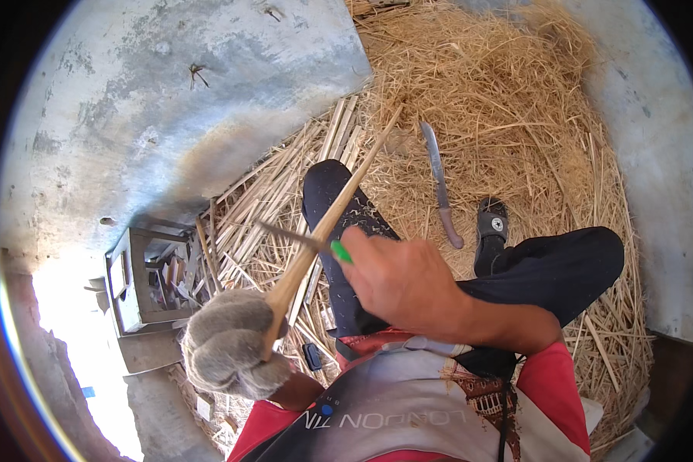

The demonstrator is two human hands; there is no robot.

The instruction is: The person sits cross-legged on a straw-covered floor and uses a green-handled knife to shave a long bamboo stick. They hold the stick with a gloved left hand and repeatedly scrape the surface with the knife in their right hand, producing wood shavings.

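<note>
In a grey knitted glove, my left hand (231, 343) is wrapped round the thick end of a pale wooden strip (289, 283). The strip slants up and away across my left leg, and its far end points at the straw-like shavings. My bare right hand (400, 277) is closed on the green handle of a small knife (291, 236). Its thin blade points left and crosses the strip, edge touching or very close to it. The right hand is slightly blurred, and most of the knife's handle is hidden inside the fingers.
A machete (436, 173) with a brown handle lies on the shavings (500, 115) beyond my legs. Split wooden strips (266, 185) are heaped at the left, near a wooden crate (135, 285) with scraps. Concrete walls (231, 46) rise around. A small black object (312, 356) lies by my left forearm.
</note>
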